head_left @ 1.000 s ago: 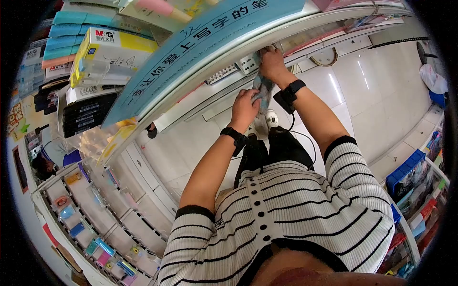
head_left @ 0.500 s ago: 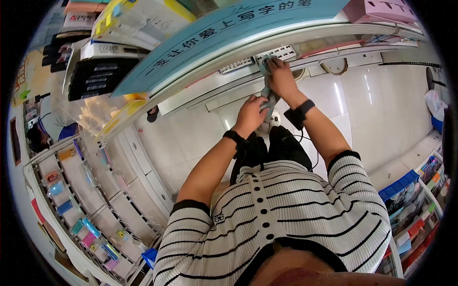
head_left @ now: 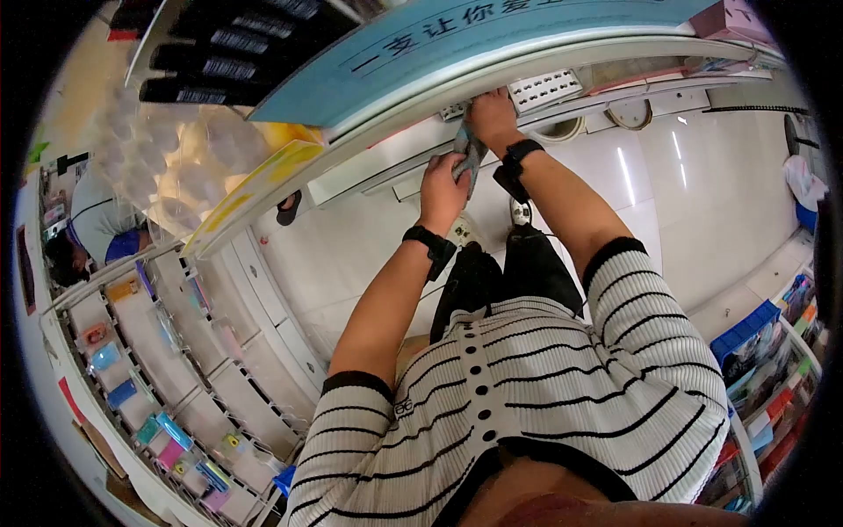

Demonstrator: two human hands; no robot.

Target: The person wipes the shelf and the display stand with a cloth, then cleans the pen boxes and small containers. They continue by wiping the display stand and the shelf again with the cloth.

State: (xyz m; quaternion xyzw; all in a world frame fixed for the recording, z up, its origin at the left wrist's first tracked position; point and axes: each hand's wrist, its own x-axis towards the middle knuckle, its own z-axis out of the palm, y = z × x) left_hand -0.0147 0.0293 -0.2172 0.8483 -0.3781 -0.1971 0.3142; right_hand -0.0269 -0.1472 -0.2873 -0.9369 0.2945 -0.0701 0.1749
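A grey-blue cloth [head_left: 471, 156] stretches between my two hands, beneath the edge of the upper display shelf. My left hand [head_left: 442, 190] is closed around the cloth's lower end. Farther forward, my right hand [head_left: 493, 119] is closed on its upper part and reaches in at the lower shelf. Its fingertips are partly hidden near the shelf edge. Right beside that hand lies a white board with rows of dark dots [head_left: 544, 90].
A blue sign with Chinese writing [head_left: 421, 66] fronts the upper shelf. Dark boxes [head_left: 237, 53] stand at upper left. A person [head_left: 101, 220] bends at far left, beyond a rack of small packets [head_left: 158, 378]. A blue basket [head_left: 746, 332] sits at right.
Both hands have shifted left with the cloth, and the right hand has slid along the shelf away from the dotted board. The view has moved nearer the upper shelf's left end.
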